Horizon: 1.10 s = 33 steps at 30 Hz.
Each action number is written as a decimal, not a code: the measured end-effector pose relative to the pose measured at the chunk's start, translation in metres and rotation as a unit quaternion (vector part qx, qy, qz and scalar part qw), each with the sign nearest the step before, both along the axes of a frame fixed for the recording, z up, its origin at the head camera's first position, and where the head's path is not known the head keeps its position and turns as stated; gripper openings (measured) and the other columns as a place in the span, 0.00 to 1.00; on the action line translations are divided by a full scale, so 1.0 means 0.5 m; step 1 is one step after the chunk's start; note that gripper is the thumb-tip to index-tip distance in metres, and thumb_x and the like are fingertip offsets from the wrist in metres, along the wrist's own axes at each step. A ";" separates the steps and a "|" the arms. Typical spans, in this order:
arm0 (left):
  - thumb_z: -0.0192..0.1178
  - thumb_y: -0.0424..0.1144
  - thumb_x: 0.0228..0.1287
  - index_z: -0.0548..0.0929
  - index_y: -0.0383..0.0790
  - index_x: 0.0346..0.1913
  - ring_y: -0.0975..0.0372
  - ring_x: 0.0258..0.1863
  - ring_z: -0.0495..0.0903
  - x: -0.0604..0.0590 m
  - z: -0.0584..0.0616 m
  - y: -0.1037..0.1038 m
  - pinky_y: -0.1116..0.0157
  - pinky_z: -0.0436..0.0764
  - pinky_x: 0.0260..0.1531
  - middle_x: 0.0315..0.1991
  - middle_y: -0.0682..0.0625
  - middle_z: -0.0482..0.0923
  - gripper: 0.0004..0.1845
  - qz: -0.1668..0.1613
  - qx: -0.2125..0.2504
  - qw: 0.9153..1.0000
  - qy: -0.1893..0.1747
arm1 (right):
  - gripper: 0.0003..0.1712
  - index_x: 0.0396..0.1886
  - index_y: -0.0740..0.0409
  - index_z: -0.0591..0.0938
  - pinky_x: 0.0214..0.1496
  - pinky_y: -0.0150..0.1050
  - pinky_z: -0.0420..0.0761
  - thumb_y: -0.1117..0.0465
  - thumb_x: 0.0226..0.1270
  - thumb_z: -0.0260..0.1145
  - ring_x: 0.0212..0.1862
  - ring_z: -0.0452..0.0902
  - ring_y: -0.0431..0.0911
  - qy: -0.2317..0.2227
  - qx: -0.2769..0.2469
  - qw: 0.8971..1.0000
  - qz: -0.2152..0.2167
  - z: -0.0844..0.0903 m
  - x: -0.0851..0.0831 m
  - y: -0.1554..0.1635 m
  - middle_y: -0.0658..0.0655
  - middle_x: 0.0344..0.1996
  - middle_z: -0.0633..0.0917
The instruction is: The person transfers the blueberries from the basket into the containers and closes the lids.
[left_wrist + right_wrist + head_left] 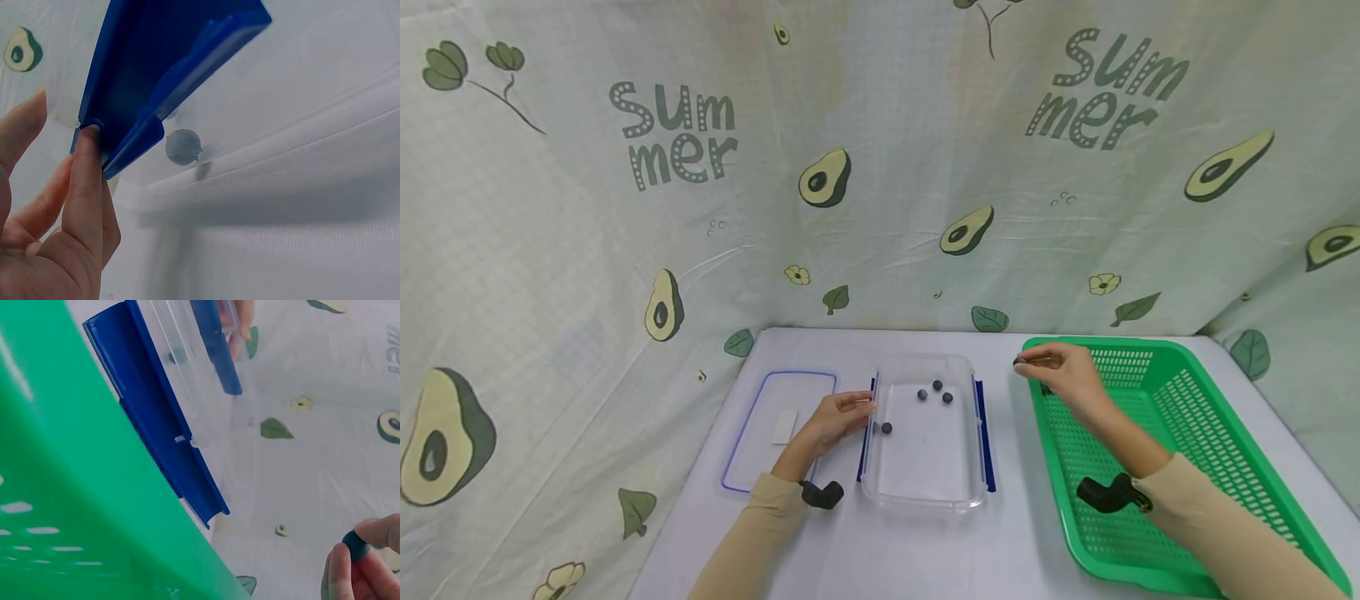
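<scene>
A clear plastic container (925, 467) with blue side latches (985, 437) stands mid-table. Several blueberries (922, 395) lie on its bottom, one of them (183, 147) showing through the wall in the left wrist view. My left hand (838, 419) holds the container's left side, its fingers (85, 181) against the blue latch (134, 75) there. Between thumb and fingertips, my right hand (1067, 375) pinches a single blueberry (356, 546), raised over the left rim of the green basket (1071, 533). Something dark (1047, 389) shows below that hand at the basket's edge, too small to identify.
Left of the container, a clear lid (752, 475) with a blue edge lies flat, a white rectangle (785, 427) on it. White cloth covers the table (880, 558). An avocado-print curtain (895, 275) hangs behind. The basket occupies the right side, a strip of table separating it from the container.
</scene>
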<state>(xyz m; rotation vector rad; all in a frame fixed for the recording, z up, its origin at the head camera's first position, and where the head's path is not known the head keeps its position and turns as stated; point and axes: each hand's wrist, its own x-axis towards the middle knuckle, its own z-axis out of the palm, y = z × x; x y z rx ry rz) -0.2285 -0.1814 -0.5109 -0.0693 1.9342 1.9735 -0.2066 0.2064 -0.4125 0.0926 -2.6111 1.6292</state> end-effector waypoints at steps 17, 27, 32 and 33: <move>0.67 0.35 0.67 0.75 0.28 0.64 0.55 0.52 0.82 -0.002 0.001 -0.001 0.64 0.83 0.52 0.53 0.39 0.81 0.26 -0.002 -0.003 1.000 0.002 | 0.18 0.47 0.69 0.85 0.45 0.31 0.82 0.61 0.63 0.74 0.40 0.82 0.37 -0.008 -0.028 0.999 0.029 -0.005 -0.013 -0.047 0.61 0.42 0.87; 0.67 0.35 0.67 0.75 0.27 0.64 0.58 0.50 0.82 -0.003 0.000 -0.001 0.63 0.82 0.53 0.51 0.42 0.82 0.26 -0.001 -0.002 1.000 0.003 | 0.17 0.46 0.70 0.85 0.47 0.33 0.83 0.64 0.62 0.74 0.41 0.82 0.38 -0.029 -0.054 0.997 0.057 -0.005 -0.022 -0.079 0.62 0.43 0.87; 0.67 0.35 0.67 0.76 0.28 0.64 0.58 0.50 0.82 -0.002 0.002 0.000 0.63 0.83 0.52 0.52 0.41 0.82 0.25 0.003 -0.004 1.000 0.000 | 0.16 0.46 0.71 0.85 0.50 0.36 0.83 0.65 0.61 0.75 0.42 0.83 0.41 -0.034 -0.060 0.995 0.072 -0.006 -0.023 -0.098 0.62 0.42 0.87; 0.67 0.35 0.67 0.76 0.28 0.64 0.58 0.50 0.82 -0.002 0.001 0.000 0.64 0.83 0.52 0.52 0.41 0.82 0.25 0.004 -0.004 1.000 -0.001 | 0.16 0.46 0.71 0.85 0.50 0.36 0.83 0.65 0.61 0.75 0.42 0.83 0.41 -0.035 -0.060 0.995 0.075 -0.007 -0.023 -0.101 0.62 0.42 0.87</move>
